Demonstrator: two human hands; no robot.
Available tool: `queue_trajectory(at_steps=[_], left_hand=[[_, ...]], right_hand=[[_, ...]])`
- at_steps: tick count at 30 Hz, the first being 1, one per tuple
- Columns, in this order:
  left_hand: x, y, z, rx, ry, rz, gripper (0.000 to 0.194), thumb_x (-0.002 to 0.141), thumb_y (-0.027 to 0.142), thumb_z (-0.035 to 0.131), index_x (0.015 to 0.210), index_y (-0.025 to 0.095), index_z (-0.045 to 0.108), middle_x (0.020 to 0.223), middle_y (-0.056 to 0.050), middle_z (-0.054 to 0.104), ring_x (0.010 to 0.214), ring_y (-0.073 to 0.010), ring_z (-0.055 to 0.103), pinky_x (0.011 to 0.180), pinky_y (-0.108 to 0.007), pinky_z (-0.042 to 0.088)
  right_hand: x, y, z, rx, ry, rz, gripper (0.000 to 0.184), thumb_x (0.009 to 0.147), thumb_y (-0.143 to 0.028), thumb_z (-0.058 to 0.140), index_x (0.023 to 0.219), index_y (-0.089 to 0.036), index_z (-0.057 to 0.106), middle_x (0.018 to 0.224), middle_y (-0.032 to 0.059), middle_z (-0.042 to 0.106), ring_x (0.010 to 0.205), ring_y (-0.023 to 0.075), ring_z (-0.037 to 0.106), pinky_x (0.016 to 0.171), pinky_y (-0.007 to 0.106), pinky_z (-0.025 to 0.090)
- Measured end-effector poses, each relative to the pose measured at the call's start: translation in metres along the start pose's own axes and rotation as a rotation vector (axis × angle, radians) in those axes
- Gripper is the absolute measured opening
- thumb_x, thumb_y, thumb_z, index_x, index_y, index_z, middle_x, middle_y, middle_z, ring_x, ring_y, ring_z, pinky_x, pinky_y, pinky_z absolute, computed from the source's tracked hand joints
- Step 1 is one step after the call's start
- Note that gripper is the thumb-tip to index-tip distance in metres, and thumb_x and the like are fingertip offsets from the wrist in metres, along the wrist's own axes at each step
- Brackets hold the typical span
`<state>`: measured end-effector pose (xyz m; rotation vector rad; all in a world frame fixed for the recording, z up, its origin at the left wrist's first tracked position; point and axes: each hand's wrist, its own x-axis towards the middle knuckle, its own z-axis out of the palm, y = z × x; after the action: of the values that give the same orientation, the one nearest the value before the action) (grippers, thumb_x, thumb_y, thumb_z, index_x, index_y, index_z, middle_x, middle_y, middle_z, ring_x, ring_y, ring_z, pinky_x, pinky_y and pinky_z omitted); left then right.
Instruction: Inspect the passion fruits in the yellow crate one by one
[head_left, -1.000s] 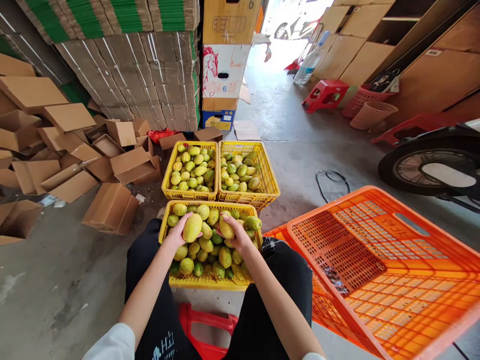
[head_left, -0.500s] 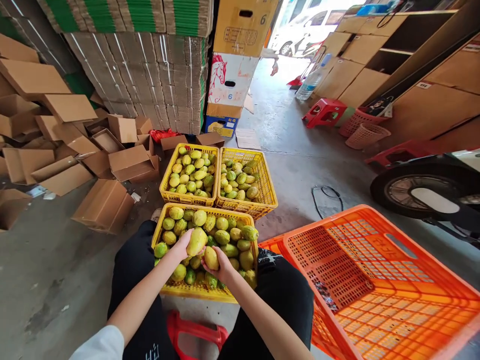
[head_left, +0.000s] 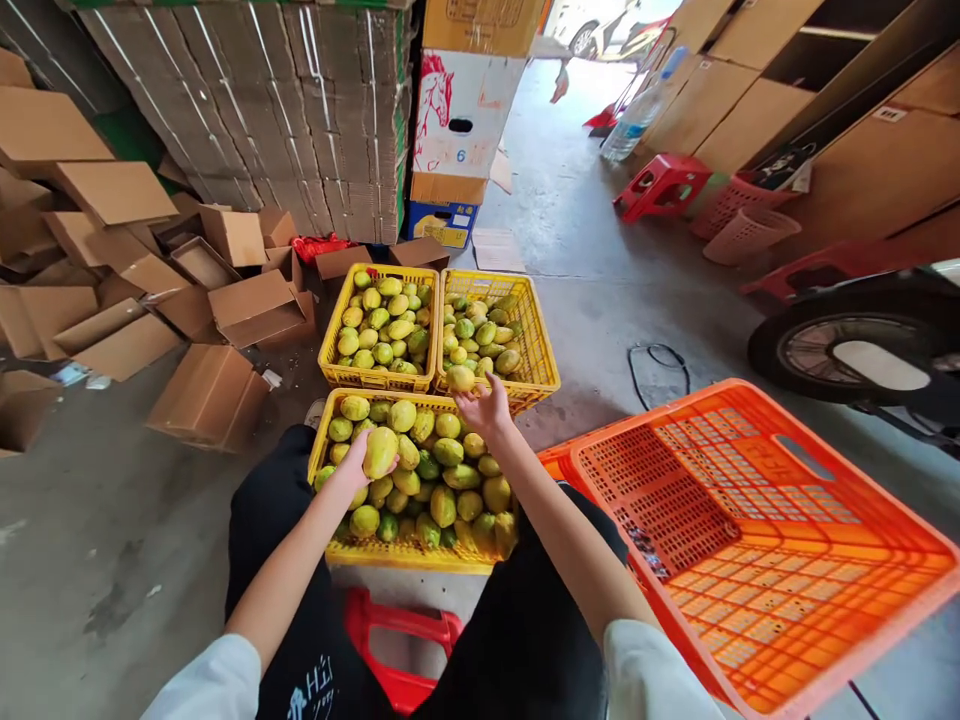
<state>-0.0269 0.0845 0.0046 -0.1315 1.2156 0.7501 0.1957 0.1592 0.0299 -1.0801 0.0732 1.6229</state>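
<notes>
My left hand [head_left: 355, 461] is wrapped round a yellow-green papaya [head_left: 381, 453], held above the left part of the near yellow crate [head_left: 409, 555]. That crate is heaped with papayas of mottled green and yellow. My right hand [head_left: 485, 408] reaches forward to the front edge of the back right yellow crate [head_left: 544, 345], with a smaller yellowish papaya [head_left: 460, 378] in its fingers. Papayas lie in that crate, mostly toward its left side. Beside it, the back left yellow crate [head_left: 358, 377] is filled with more of them.
An orange crate [head_left: 757, 500] stands at my right, with a small crumpled item inside. Loose cardboard boxes [head_left: 255, 305] litter the left floor, before stacked flattened cartons [head_left: 247, 120]. A red stool [head_left: 397, 625] is between my legs. A wheel [head_left: 832, 350] and black cord [head_left: 660, 365] lie right.
My right hand brought its papaya in close to my left hand, then carried it forward to the back right crate. My left hand keeps its papaya over the near crate.
</notes>
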Motion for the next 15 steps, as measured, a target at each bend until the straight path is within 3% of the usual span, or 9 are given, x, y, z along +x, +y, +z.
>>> queue_trajectory(at_steps=[2, 5, 9, 15], left_hand=[[0.0, 0.003, 0.001, 0.01, 0.033, 0.029, 0.029, 0.104, 0.043, 0.044, 0.119, 0.021, 0.056, 0.09, -0.007, 0.068, 0.075, -0.0218, 0.073, 0.065, -0.035, 0.064], [0.002, 0.004, 0.004, 0.021, 0.066, 0.063, 0.03, 0.104, 0.044, 0.045, 0.118, 0.02, 0.058, 0.089, -0.007, 0.068, 0.076, -0.0214, 0.072, 0.064, -0.034, 0.064], [0.008, -0.001, 0.003, 0.047, 0.108, 0.022, 0.032, 0.104, 0.046, 0.045, 0.114, 0.019, 0.059, 0.087, -0.007, 0.067, 0.075, -0.0207, 0.071, 0.062, -0.031, 0.063], [0.008, -0.013, 0.003, 0.08, 0.116, -0.057, 0.032, 0.104, 0.046, 0.045, 0.113, 0.019, 0.058, 0.086, -0.007, 0.067, 0.079, -0.0224, 0.07, 0.067, -0.035, 0.064]], right_hand=[[-0.003, -0.007, -0.007, 0.045, 0.008, -0.047, 0.02, 0.093, -0.035, 0.054, 0.112, -0.026, 0.054, 0.103, 0.0044, 0.062, 0.089, 0.0162, 0.073, 0.072, 0.027, 0.065], [-0.016, -0.005, -0.031, 0.061, 0.068, 0.017, 0.017, 0.091, -0.025, 0.052, 0.108, -0.024, 0.054, 0.104, 0.0081, 0.064, 0.092, 0.0177, 0.074, 0.068, 0.026, 0.066], [-0.03, -0.009, -0.06, 0.053, 0.203, 0.078, 0.029, 0.081, -0.01, 0.052, 0.107, -0.024, 0.055, 0.101, 0.0091, 0.07, 0.084, 0.0185, 0.074, 0.058, 0.027, 0.066], [-0.035, -0.032, -0.06, 0.102, 0.147, 0.006, 0.023, 0.084, -0.005, 0.05, 0.096, -0.023, 0.057, 0.094, 0.0069, 0.072, 0.079, 0.0155, 0.074, 0.057, 0.022, 0.063]])
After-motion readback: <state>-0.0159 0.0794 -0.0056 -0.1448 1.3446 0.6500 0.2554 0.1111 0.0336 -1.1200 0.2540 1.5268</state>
